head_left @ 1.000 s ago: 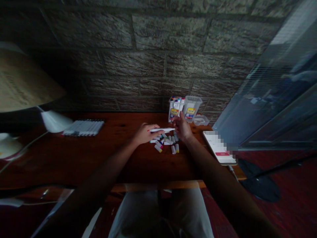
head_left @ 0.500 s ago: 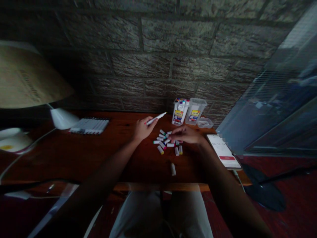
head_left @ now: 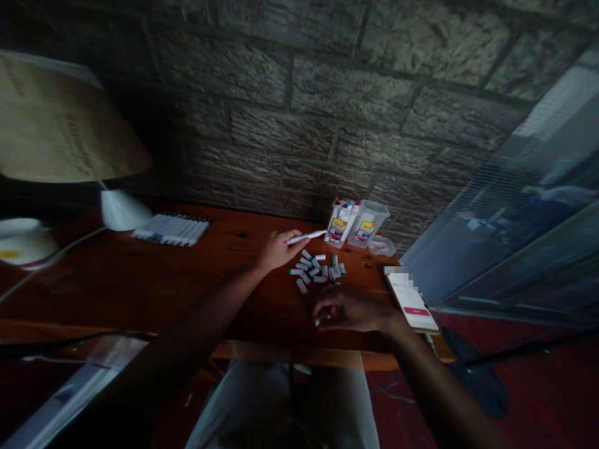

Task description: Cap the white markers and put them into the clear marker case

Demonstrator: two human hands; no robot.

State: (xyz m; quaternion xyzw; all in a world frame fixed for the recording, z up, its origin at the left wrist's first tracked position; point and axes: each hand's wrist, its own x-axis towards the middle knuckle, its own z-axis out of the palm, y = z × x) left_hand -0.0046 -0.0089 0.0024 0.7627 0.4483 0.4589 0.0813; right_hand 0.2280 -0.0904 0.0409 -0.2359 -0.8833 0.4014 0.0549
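Note:
My left hand (head_left: pixel 277 251) is closed around an uncapped white marker (head_left: pixel 312 236), whose pale tip points right toward the boxes. Nearer the table's front edge, my right hand (head_left: pixel 353 310) has its fingers curled down at a single marker cap (head_left: pixel 320 321). Only a small pale part of that cap shows past the fingertips. Between the hands lies a loose cluster of white marker caps (head_left: pixel 305 278) with coloured ends, some green, pink and yellow.
Behind the caps stand a clear box of markers (head_left: pixel 337 226) and another clear box (head_left: pixel 369 222), with a clear lid (head_left: pixel 382 246) beside them. A phone (head_left: pixel 412 299) lies at the right edge. A row of markers (head_left: pixel 172 229), a lamp (head_left: pixel 122 211) and a white bowl (head_left: pixel 23 240) are left.
My right hand has moved from the cap cluster toward the front edge, to the lone cap there. My left hand still holds the marker, now tilted flatter. The camera view has shifted somewhat.

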